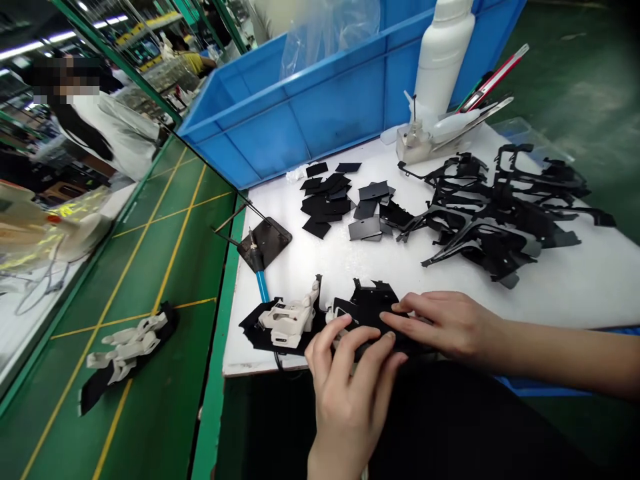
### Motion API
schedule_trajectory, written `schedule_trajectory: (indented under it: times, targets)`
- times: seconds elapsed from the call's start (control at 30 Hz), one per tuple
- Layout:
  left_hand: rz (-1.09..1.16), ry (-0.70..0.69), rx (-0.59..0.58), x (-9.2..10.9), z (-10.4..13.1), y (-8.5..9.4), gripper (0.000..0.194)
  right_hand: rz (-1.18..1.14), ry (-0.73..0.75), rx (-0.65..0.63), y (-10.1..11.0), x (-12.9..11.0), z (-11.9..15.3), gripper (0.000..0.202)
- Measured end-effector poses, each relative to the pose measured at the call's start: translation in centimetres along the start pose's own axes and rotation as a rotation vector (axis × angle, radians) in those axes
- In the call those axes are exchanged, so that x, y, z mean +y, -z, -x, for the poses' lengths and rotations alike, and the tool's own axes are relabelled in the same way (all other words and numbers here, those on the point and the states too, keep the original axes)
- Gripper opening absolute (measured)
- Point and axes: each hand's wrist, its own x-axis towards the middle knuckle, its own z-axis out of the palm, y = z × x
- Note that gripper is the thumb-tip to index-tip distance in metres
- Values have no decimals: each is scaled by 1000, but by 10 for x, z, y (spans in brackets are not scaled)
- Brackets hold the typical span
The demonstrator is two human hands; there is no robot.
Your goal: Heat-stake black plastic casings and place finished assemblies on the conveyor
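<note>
At the table's front edge lies a black plastic part (pixel 367 308) with a flat dark surface and a bit of white plastic at its left end. My left hand (pixel 347 387) reaches over its near side, fingers apart and curved, with the fingertips touching it. From the right, my right hand (pixel 453 327) rests outstretched fingertips on the same part's flat surface. Just left of my left hand sits a white plastic piece (pixel 287 323) on a black base. What lies under my fingers is partly hidden.
Small black rectangular pads (pixel 325 200) and a heap of black plastic frames (pixel 490 213) lie farther back. A blue-handled soldering iron (pixel 261 280) leans on a dark plate at left. Behind stand a blue crate (pixel 320 110) and a white bottle (pixel 443 60). A green conveyor (pixel 165 267) carries another assembly.
</note>
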Motion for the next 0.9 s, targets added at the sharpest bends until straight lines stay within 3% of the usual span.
schedule_trajectory:
  times: [0.13,0.27,0.43,0.57,0.63,0.77,0.9]
  targets:
    - [-29,-2,-4,2,-4,3,16,-132,-41,-123,18,10,-6,36]
    - [-77,-2,-54,6,-8,7,18,-481,-265,-194,38,10,-4,39]
    - [-175,-17,-96,8,-11,9,23,-678,-442,-137,36,-6,12,37]
    - [-321,-144,-174,7,-16,13,29,-704,-591,11,35,-7,20,41]
    - [-407,-239,-137,7,-21,19,25,-714,-664,111,35,-5,24,41]
    - [-545,-325,106,5,-34,53,27,-680,-679,217,19,-2,34,42]
    - [-720,-161,370,-15,-34,120,19,-620,-610,323,-13,0,38,46]
